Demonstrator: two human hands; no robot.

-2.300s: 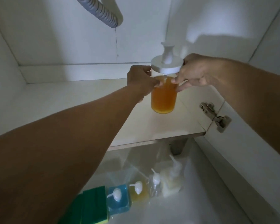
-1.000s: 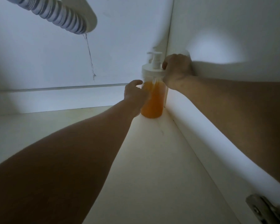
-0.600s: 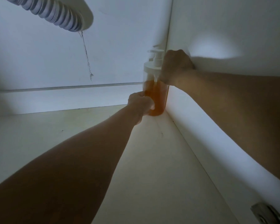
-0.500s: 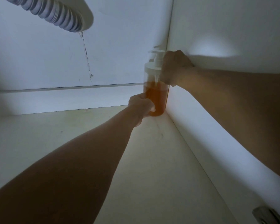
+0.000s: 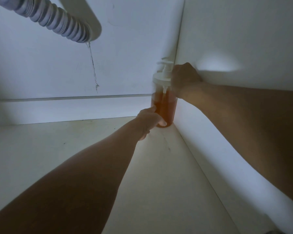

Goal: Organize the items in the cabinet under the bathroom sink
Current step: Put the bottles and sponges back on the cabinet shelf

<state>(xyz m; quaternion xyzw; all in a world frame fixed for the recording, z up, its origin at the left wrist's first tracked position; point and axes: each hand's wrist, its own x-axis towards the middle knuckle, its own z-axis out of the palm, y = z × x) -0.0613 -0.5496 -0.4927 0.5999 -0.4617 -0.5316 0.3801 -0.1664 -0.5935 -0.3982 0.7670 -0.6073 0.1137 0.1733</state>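
Bottle (image 5: pixel 165 107): we see a clear pump bottle, about half full of orange liquid, standing upright on the shelf (image 5: pixel 95 149) in the far right corner of the cabinet, tight against the right wall (image 5: pixel 243 39) and close to the back wall (image 5: pixel 134 56).
Cap (image 5: pixel 161 77): we see a white disc lid with a white pump head above it, the spout pointing left.
Left hand (image 5: pixel 150 121): we have it wrapped low around the bottle, fingers curled on its left side and the thumb pressed near the base.
Right hand (image 5: pixel 184 81): we hold it closed at the right edge of the cap, knuckles toward us, the back of the hand touching or almost touching the right wall; we cannot tell exactly how its fingers sit on the lid.
Arms: both of ours reach deep into the cabinet, the left from the lower left, the right along the right wall.
Hose (image 5: pixel 57 21): we see a grey corrugated drain hose coming down from the upper left and ending at a white fitting on the back wall, well apart from the bottle.
Crack (image 5: pixel 93 68): a thin dark line runs down the back wall below the hose.
Light: a bright patch falls on the right wall just above our right wrist.
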